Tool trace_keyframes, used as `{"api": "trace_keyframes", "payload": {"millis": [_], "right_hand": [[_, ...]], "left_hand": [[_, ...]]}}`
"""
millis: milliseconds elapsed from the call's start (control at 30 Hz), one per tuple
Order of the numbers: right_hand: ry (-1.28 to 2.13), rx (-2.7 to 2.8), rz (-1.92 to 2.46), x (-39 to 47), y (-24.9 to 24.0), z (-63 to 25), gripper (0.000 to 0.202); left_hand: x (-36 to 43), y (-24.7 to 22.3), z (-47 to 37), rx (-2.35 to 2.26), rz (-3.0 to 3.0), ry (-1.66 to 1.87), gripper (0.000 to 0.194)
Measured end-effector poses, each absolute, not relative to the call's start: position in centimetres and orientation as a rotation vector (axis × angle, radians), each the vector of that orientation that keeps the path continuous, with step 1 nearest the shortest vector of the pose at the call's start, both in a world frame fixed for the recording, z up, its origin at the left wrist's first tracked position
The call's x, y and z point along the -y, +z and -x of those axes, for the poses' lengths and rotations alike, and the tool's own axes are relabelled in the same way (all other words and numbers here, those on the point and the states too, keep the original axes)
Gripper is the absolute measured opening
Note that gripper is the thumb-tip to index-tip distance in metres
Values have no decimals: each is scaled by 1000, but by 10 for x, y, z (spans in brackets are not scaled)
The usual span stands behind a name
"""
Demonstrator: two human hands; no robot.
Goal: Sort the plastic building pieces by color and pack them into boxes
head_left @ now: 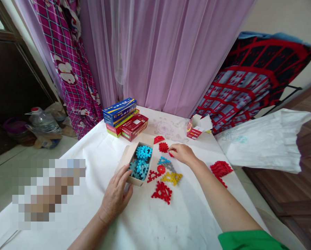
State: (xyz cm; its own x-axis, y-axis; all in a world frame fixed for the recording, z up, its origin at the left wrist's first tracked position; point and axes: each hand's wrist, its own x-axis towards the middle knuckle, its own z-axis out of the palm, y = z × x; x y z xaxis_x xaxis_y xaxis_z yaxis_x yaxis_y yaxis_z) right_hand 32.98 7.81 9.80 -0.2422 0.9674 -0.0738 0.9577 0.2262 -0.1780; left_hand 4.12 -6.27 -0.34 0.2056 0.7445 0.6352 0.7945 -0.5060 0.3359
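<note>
My left hand (117, 194) rests with its fingers apart on the near left edge of an open box (137, 181). Blue and grey-teal toothed pieces (142, 163) fill that box. To its right, my right hand (181, 153) has its fingertips together on a small red piece (171, 154). A round red piece (163, 147) lies just left of those fingertips. Nearer to me lie a blue piece (163, 160), a grey piece (169, 166), yellow pieces (173, 177), a small red ring (161, 169), a red triangle (153, 176) and a red cluster (162, 192).
Blue (120, 113) and red (134, 127) boxes are stacked at the back left. An opened red box (195, 131) stands at the back right. Red pieces (221, 168) lie by the right edge, near a white bag (262, 140). A blurred patch covers the left side.
</note>
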Motion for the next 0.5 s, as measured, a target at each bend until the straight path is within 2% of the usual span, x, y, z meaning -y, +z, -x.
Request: {"api": "trace_keyframes", "payload": {"millis": [167, 267, 500], "right_hand": [[372, 2612, 1904, -69, 77, -321, 24], [324, 2594, 1991, -69, 65, -313, 24], [481, 2479, 2119, -85, 52, -316, 24]], "left_hand": [[63, -1, -42, 1532, 2383, -1171, 50], [63, -1, -42, 1538, 2377, -1157, 48], [63, -1, -42, 1515, 2369, -1147, 47]]}}
